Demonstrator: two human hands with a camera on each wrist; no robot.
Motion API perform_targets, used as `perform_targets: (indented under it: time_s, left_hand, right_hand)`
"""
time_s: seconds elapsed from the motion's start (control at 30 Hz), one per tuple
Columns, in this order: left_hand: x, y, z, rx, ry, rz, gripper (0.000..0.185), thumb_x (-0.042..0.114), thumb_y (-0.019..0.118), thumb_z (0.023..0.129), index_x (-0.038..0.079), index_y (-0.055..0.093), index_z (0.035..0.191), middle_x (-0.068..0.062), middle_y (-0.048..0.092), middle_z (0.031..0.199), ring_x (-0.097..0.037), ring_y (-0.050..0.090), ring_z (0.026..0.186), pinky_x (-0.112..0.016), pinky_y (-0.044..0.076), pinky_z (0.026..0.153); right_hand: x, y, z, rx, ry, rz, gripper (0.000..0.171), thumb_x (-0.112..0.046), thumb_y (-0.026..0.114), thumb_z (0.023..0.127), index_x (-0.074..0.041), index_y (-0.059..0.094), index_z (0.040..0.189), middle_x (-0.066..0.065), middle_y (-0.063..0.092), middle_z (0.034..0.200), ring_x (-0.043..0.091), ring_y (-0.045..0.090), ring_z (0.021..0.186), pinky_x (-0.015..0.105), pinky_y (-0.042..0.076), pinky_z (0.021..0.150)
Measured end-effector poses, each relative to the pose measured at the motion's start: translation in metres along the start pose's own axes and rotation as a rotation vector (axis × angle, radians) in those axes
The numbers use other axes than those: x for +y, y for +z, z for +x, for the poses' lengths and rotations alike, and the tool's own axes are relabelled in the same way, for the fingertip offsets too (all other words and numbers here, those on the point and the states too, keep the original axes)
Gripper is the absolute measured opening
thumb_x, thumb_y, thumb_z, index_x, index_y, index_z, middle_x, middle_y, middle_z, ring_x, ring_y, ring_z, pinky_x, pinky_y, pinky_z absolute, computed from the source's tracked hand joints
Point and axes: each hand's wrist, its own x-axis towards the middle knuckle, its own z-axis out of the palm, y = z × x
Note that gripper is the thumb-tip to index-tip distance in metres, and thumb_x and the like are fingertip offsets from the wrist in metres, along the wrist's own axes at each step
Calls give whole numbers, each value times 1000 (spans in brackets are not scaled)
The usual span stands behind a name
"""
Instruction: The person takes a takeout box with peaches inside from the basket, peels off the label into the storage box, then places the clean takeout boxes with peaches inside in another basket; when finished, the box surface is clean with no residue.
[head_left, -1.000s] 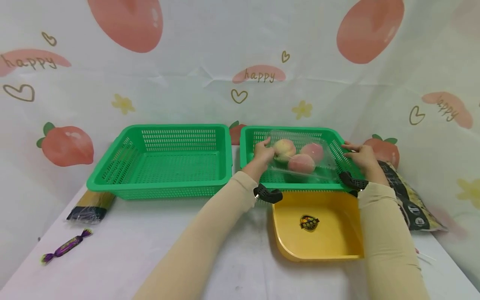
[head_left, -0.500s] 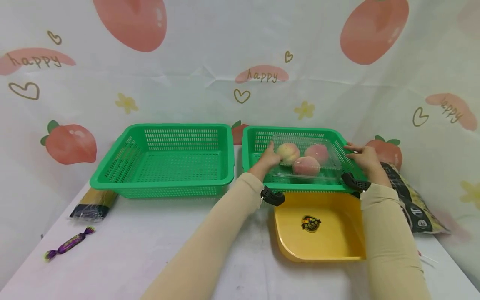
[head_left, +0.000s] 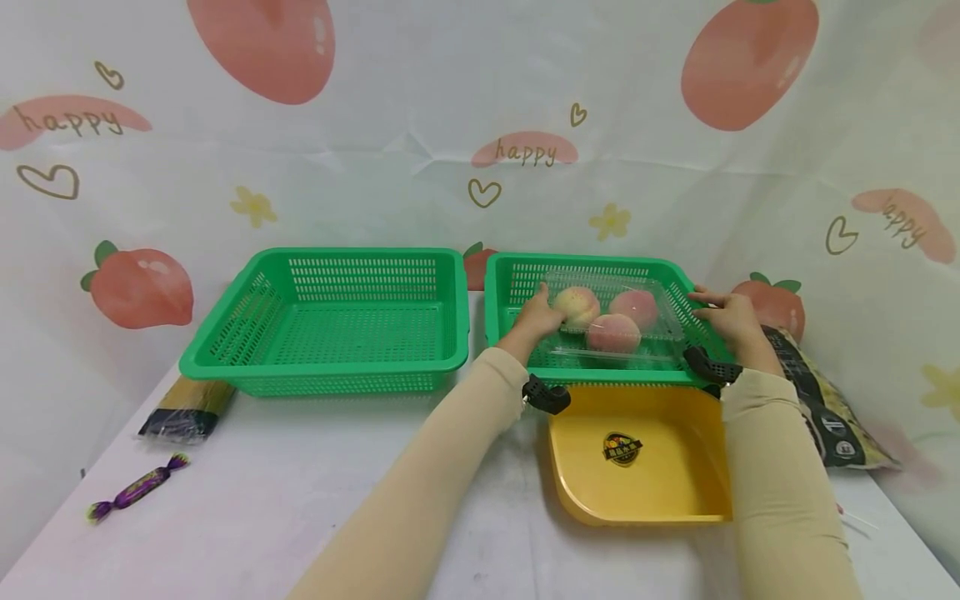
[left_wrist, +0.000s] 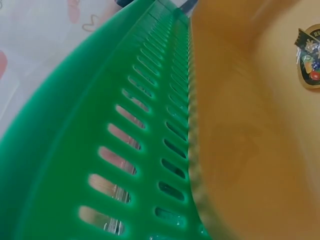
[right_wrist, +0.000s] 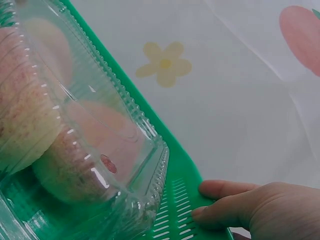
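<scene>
In the head view a clear plastic clamshell box (head_left: 663,331) with three peaches (head_left: 613,333) inside sits in the right green basket (head_left: 592,375). My left hand (head_left: 534,321) holds the box by its left end, thumb pointing up. Its fingers are partly hidden, and the left wrist view shows only the basket's slotted wall (left_wrist: 75,145) beside a yellow tub (left_wrist: 240,130). On the basket's right end, my right hand (head_left: 731,321) grips the rim. The right wrist view has that hand's fingers (right_wrist: 227,188) at the basket edge, apart from the box.
Left of it stands another green basket (head_left: 360,333). In front is the yellow tub with a fruit label (head_left: 622,448). A purple-wrapped candy (head_left: 138,489) and a packet (head_left: 183,412) lie at left; a dark bag (head_left: 832,417) leans at right.
The clear box has come down from a tilt to lie flatter in the basket, my left hand moving with it. My right hand has stayed at the basket's right end.
</scene>
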Motion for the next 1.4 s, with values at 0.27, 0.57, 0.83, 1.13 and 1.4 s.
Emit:
perform_targets:
  time_s: [0.27, 0.57, 0.83, 1.13, 1.4]
  left_hand:
    - [3, -1, -2, 14, -15, 1, 71, 21, 51, 95, 25, 8, 151, -9, 20, 156, -12, 21, 42, -27, 27, 42]
    - [5, -7, -17, 16, 94, -203, 58, 23, 52, 95, 20, 28, 148, -4, 27, 154, -12, 51, 71, -28, 42, 62]
    - [8, -30, -38, -93, 226, -301, 45, 20, 52, 96, 14, 43, 140, -5, 36, 149, -25, 30, 139, -45, 34, 109]
    - [5, -57, -66, -251, 260, -156, 41, 26, 51, 96, 18, 48, 137, -5, 45, 143, -26, 45, 128, -46, 31, 111]
    - [-1, -77, -93, -336, 335, -115, 41, 23, 52, 96, 18, 49, 136, 0, 47, 142, -24, 46, 128, -44, 30, 112]
  right_hand:
    - [0, -1, 0, 3, 0, 6, 43, -6, 44, 97, 5, 37, 138, 18, 16, 152, 43, 11, 140, 58, 24, 108]
    - [1, 3, -1, -7, -10, 18, 42, -2, 43, 96, 6, 38, 138, 19, 17, 152, 42, 13, 140, 57, 26, 108]
    - [0, 0, -1, 0, -5, 24, 43, -3, 44, 97, 5, 37, 139, 18, 16, 152, 42, 12, 140, 57, 25, 108]
    - [1, 1, -1, -9, -28, 7, 43, -4, 45, 96, 7, 37, 138, 20, 15, 152, 45, 11, 140, 59, 25, 107]
    - [1, 0, -2, -12, -24, -10, 44, -4, 44, 97, 6, 36, 139, 19, 15, 152, 45, 12, 139, 59, 25, 107]
